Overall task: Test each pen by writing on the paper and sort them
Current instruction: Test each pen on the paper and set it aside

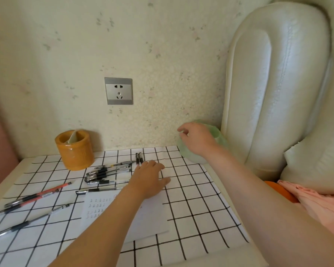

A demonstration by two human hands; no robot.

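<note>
A white paper (152, 218) with rows of written marks lies on the checked cloth (191, 199), partly under my left forearm. A pile of several black-capped clear pens (108, 172) lies behind it, and two more pens (139, 158) point toward the wall. My left hand (149, 178) rests palm down at the right end of that pile, fingertips touching the pens. Several other pens, one of them red (46, 192), lie apart at the left. My right hand (198, 139) hovers over a pale green container (193, 158), fingers loosely curled, holding nothing I can see.
An orange cylindrical holder (74, 149) with a white divider stands at the back left by the wall. A wall socket (119, 91) sits above the table. A cream padded cushion (278, 83) borders the table's right side, with pink fabric (316, 205) below it.
</note>
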